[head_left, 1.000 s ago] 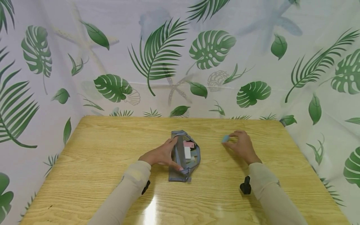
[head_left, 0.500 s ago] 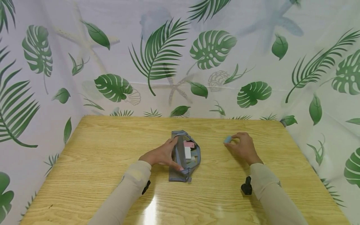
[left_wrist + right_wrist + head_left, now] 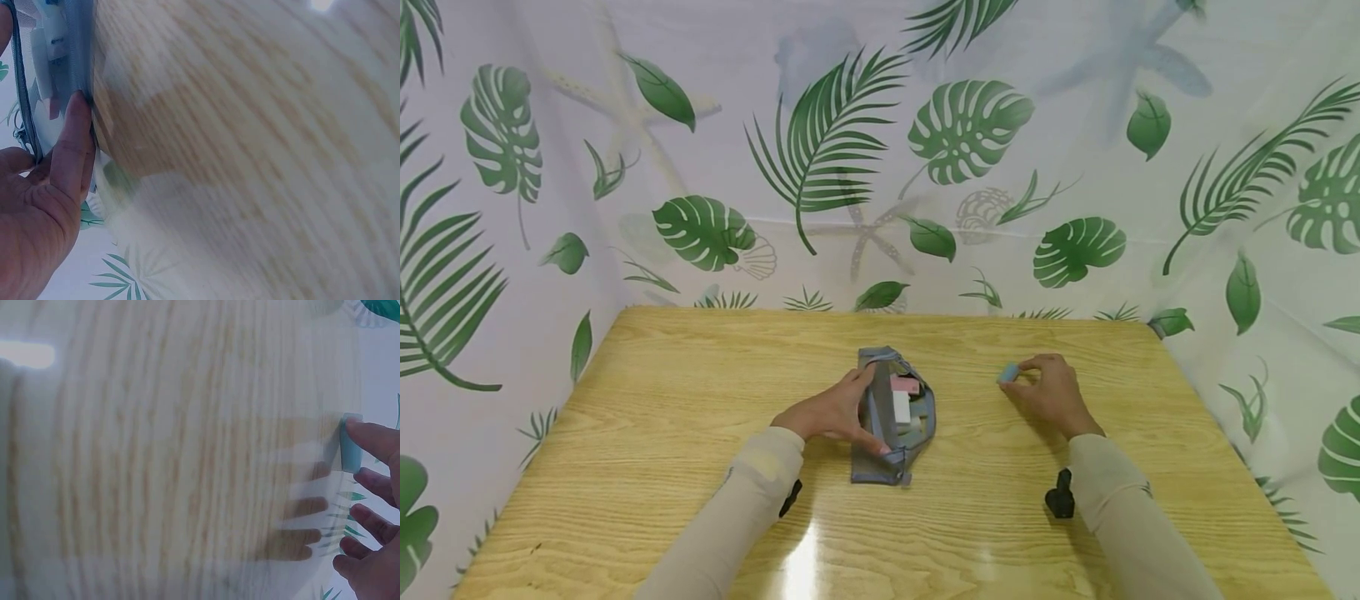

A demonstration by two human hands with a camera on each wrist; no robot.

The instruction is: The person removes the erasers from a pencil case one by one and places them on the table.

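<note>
A grey-blue zip pouch (image 3: pixel 874 473) lies on the table with its mouth open toward the right. Inside show a pink block (image 3: pixel 906 384), a white block (image 3: pixel 901 407) and other small pieces. My left hand (image 3: pixel 835 412) grips the pouch from its left side, thumb near the front end of the mouth and fingers near the back end. In the left wrist view, a finger presses along the zip edge (image 3: pixel 81 62). To the right of the pouch, my right hand (image 3: pixel 1051 396) pinches a small light-blue block (image 3: pixel 351 447) between thumb and fingertips, at the table surface.
The wood-grain table (image 3: pixel 685 375) stretches around both hands. A white cloth with green leaf prints (image 3: pixel 850 167) hangs behind it and along both sides. Black wrist mounts (image 3: pixel 1060 496) sit below the sleeves.
My right hand and the light-blue block have shifted slightly to the right since a second ago. The left hand and pouch have stayed in place.
</note>
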